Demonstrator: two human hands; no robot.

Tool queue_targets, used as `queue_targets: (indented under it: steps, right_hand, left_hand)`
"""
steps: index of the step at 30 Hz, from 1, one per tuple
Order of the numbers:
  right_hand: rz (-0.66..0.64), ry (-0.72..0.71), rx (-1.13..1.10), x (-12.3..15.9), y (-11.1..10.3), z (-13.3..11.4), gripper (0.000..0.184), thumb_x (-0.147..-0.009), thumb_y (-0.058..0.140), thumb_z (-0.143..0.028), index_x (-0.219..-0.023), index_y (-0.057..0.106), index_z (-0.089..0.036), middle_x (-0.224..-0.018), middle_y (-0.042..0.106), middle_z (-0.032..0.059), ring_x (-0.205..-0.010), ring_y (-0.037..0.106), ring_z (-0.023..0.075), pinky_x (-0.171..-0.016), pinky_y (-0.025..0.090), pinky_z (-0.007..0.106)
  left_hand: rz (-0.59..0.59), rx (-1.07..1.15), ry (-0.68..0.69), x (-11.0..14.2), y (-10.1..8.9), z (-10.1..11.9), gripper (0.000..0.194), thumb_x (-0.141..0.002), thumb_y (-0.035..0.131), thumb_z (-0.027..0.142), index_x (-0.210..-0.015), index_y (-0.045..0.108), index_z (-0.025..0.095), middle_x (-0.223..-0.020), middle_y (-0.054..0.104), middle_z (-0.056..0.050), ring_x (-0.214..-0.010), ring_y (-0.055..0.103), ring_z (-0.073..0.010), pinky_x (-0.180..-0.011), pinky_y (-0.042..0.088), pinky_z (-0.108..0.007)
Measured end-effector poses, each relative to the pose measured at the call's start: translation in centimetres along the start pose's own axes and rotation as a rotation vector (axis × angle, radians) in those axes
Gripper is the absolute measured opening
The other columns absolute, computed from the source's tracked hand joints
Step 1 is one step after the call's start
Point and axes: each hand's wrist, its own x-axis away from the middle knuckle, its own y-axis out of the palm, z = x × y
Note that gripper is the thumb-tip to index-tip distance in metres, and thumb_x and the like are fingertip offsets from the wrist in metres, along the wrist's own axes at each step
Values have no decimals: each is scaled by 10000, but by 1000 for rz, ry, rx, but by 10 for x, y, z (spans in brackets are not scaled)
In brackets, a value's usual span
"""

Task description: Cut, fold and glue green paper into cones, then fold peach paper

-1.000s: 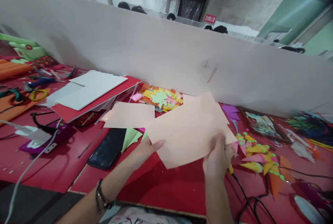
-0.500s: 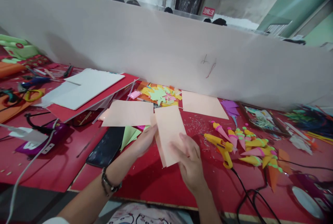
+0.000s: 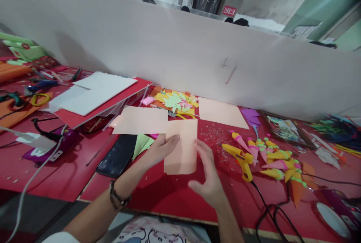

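A folded sheet of peach paper [image 3: 182,152] stands in front of me over the red table. My left hand [image 3: 163,148] grips its left side, thumb on the near face and the fingers hidden behind. Beside the sheet's right edge is my right hand [image 3: 207,173], its thumb and fingers apart; the fingertips are close to the edge, and I cannot tell whether they touch. Another peach sheet [image 3: 142,120] lies just behind my left hand, over part of a black phone [image 3: 117,156] and some green paper [image 3: 142,144].
A third peach sheet [image 3: 221,112] lies against the white partition [image 3: 169,47]. To the right are a yellow glue gun [image 3: 239,158] with a black cable and several small decorated cones [image 3: 278,164]. Paper scraps [image 3: 176,102] lie behind, white boards [image 3: 96,90] at left, near a purple power strip [image 3: 58,147].
The large peach sheet I held spread in both hands has been folded into a narrow upright piece. My right hand has since come off its face and opened beside it.
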Motion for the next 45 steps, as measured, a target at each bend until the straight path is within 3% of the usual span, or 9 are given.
queue_targets:
  steps: [3,6,9,14,17,25,31,38,45]
  right_hand:
    - [161,223,-321,-10,-3,3,597,-727,578,-371,-1257,336,-241,-1281,405,96,-1155,409,220,-913,393,365]
    - [94,402,-533,-18,-4,0,411,-752,555,-360,-1128,487,-208,-1149,548,92,-1001,539,213,-823,450,346]
    - [94,494,-622,-21,-2,-8,382,-717,598,-355,-1061,544,-198,-1051,615,76,-893,589,205,-751,473,324]
    - [239,625,-687,-20,5,-10,372,-711,596,-382,-1010,557,-163,-918,664,73,-781,620,201,-652,490,301]
    - [288,643,-710,-19,9,-8,343,-712,596,-379,-978,558,-167,-891,669,61,-752,623,192,-640,488,294]
    - [237,650,-634,-16,8,-9,334,-691,619,-377,-943,565,-164,-839,676,45,-712,623,188,-621,483,288]
    - [311,603,-648,-15,11,-4,360,-699,609,-377,-986,548,-168,-905,667,63,-740,622,189,-621,490,285]
    - [334,582,-621,-13,11,3,347,-699,605,-378,-967,548,-166,-909,664,69,-746,621,196,-589,492,280]
    - [358,582,-599,-12,10,5,347,-693,620,-360,-971,555,-164,-895,665,65,-769,614,195,-629,489,290]
  left_hand:
    - [-129,-62,26,6,-1,0,352,-756,489,465,-721,584,127,-626,591,-11,-575,535,-129,-517,400,-220]
    - [-244,-23,13,10,-1,-3,354,-773,473,458,-802,601,129,-735,631,-42,-676,575,-165,-601,438,-247]
    - [-241,-26,-8,10,0,-6,382,-768,472,476,-797,613,122,-763,643,-60,-694,583,-185,-628,449,-265]
    - [-255,5,-9,8,3,-12,364,-761,497,460,-833,628,128,-807,647,-62,-735,581,-182,-643,441,-253]
    - [-233,0,-6,8,4,-14,362,-754,504,459,-821,629,125,-779,643,-58,-711,574,-181,-610,433,-248]
    - [-204,-18,-32,8,3,-9,339,-743,530,435,-855,628,130,-837,650,-61,-763,582,-193,-652,442,-266]
    - [-343,75,-151,9,-1,-17,347,-728,564,408,-954,629,153,-984,644,-74,-928,573,-229,-771,444,-292]
    - [-627,81,-303,15,-8,-35,367,-749,508,465,-901,639,157,-689,667,-68,-515,608,-168,-512,451,-254]
    - [-550,0,-170,19,-5,-33,339,-751,507,447,-795,630,134,-614,617,-41,-454,541,-130,-464,427,-231]
